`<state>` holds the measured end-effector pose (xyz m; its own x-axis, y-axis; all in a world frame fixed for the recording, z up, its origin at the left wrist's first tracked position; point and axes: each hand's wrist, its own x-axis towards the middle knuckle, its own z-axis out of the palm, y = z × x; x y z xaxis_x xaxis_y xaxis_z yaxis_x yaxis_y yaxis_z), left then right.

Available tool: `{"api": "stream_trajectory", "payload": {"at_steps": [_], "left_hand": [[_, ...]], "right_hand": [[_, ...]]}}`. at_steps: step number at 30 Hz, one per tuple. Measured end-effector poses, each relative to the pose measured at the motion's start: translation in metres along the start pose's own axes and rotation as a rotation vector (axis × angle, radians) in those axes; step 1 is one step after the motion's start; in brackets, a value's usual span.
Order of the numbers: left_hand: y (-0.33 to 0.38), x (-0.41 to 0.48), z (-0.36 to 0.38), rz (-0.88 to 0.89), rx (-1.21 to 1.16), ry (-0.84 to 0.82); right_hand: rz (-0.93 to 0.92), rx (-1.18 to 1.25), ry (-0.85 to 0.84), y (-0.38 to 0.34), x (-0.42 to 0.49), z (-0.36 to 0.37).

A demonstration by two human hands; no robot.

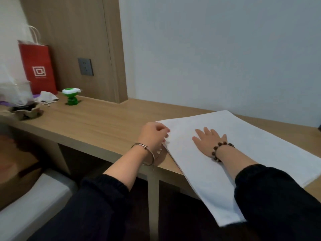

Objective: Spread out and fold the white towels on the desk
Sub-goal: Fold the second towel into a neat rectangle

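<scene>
Right hand (207, 142): flat, palm down, fingers spread, pressing on white towel (234, 153); grasps nothing. Beaded bracelet (221, 150) on wrist, black sleeve (278, 202) behind.
Left hand (153, 135): fingers curled at towel's left edge, approx 9 o'clock from right hand; seems to pinch the edge, but the grip itself is partly hidden. Metal bangle (144, 153) on wrist, black sleeve below.
White towel: spread flat w/ no big wrinkles, on desk (97, 122) right part; near end overhangs front edge at 6 o'clock, far corner close to wall (217, 49) at 12.
Desk: light wood, bare betw. towel & clutter at 10 o'clock.
Green toy (71, 96): small, upright, white top, well apart from towel, 10 o'clock.
Red paper bag (38, 66): stands against wood panel (73, 40), white handles, white logo, left of toy.
Clutter (20, 101): white cloth bits, clear plastic, cardboard tray at desk's far left; details blurred.
Socket (85, 66): grey, on panel, above toy.
</scene>
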<state>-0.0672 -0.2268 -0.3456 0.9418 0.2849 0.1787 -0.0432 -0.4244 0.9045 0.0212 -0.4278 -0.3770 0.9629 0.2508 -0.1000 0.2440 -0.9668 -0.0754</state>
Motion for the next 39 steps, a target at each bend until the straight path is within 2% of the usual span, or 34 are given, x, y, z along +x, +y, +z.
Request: {"api": "stream_trajectory", "payload": {"at_steps": [2, 3, 7, 17, 21, 25, 27, 36, 39], "left_hand": [[-0.016, 0.017, -0.021, -0.094, 0.042, 0.161], [-0.023, 0.026, -0.029, -0.118, 0.123, 0.168], [-0.035, 0.055, -0.032, -0.117, 0.438, 0.03], [-0.033, 0.091, -0.021, -0.017, 0.786, 0.051], [-0.036, 0.095, -0.033, -0.002, 0.76, -0.009], [-0.026, 0.108, -0.039, -0.279, 0.44, -0.172], [-0.022, 0.111, -0.037, -0.377, 0.404, -0.187], [-0.019, 0.122, -0.032, -0.345, 0.71, -0.255], [-0.024, 0.123, -0.031, -0.28, 0.821, -0.214]], "right_hand": [[-0.024, -0.002, 0.016, 0.003, 0.006, 0.0], [-0.028, -0.006, 0.015, 0.003, 0.008, 0.001], [-0.027, -0.013, 0.035, 0.002, 0.007, 0.005], [-0.038, 0.011, 0.076, 0.003, 0.009, 0.006], [-0.046, 0.012, 0.085, 0.004, 0.009, 0.007], [-0.04, 0.009, 0.085, 0.002, 0.009, 0.007], [-0.041, 0.01, 0.085, 0.002, 0.009, 0.007], [-0.045, 0.019, 0.104, 0.003, 0.01, 0.008], [-0.051, 0.019, 0.104, 0.004, 0.01, 0.009]]}}
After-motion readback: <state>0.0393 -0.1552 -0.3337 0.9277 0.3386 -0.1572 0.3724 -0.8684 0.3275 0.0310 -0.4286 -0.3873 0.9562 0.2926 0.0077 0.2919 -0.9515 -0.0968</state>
